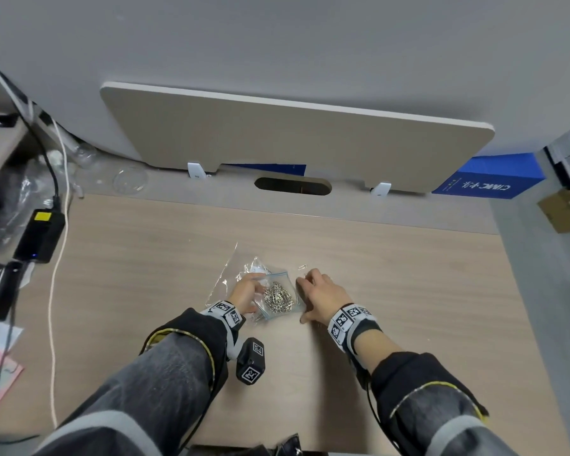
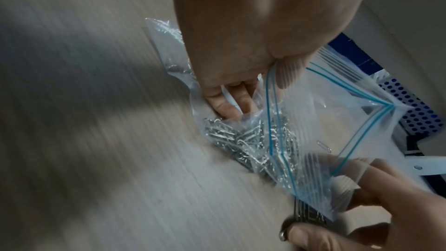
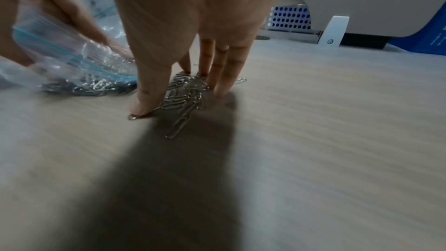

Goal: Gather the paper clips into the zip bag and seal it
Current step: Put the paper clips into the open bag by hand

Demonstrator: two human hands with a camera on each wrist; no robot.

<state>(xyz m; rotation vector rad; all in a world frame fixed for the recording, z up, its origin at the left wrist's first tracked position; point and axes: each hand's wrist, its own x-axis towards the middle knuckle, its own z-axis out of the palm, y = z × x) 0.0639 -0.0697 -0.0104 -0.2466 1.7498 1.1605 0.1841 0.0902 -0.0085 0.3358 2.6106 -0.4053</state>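
Head view: a person's two hands work at the near middle of a wooden desk (image 1: 408,291), one on either side of a zip bag (image 1: 278,299).
Zip bag: clear plastic with a blue-green zip line, lying on the desk with its mouth gaping open toward the right hand; a heap of silver paper clips (image 1: 277,299) sits inside.
Left hand (image 1: 244,292): it holds the bag's upper lip, thumb on one side and fingers on the other, keeping the mouth lifted, as the left wrist view shows (image 2: 241,54).
Right hand (image 1: 323,296): fingers straight and spread, tips down on the desk, caging a small pile of loose clips (image 3: 185,93) just beside the bag's mouth; the thumb presses on one clip.
Stray clip (image 1: 302,267): alone on the desk, just beyond the right fingertips.
Other things: a black power adapter (image 1: 40,236) with a yellow label at the desk's left edge; a blue box (image 1: 487,179) at the far right.
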